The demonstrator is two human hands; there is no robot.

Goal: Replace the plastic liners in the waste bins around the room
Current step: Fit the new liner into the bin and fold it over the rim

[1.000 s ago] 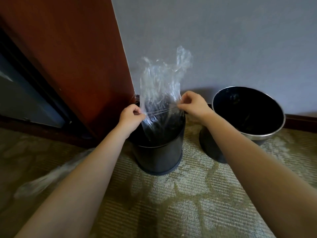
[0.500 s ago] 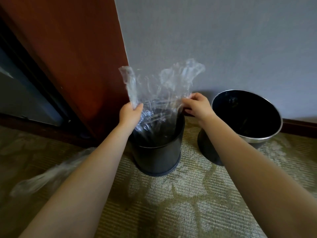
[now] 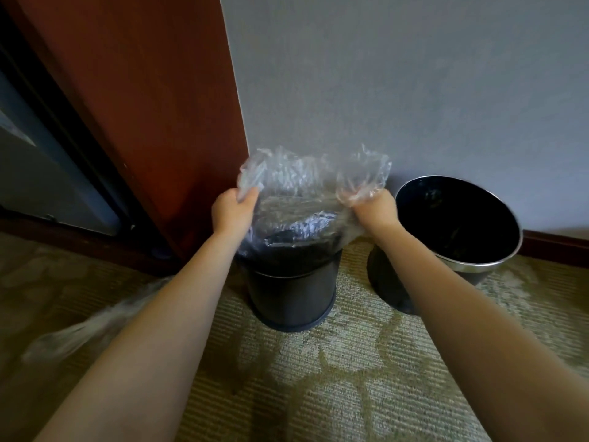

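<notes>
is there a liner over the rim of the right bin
No, the right bin shows a bare metal rim; the liner is held up over the left bin.

The liner (image 3: 306,186) was clear. The bin (image 3: 293,295) was black; the other bin (image 3: 459,218), at 3 o'clock, black with a silver rim. The carpet (image 3: 318,378) was olive with pale floral shapes, the wall (image 3: 382,90) grey-blue, the panel (image 3: 143,90) red-brown.

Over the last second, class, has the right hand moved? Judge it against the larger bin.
Yes. The right hand, gripping the clear liner, has shifted right, closer to the larger bin and its rim, stretching the liner wider.
</notes>
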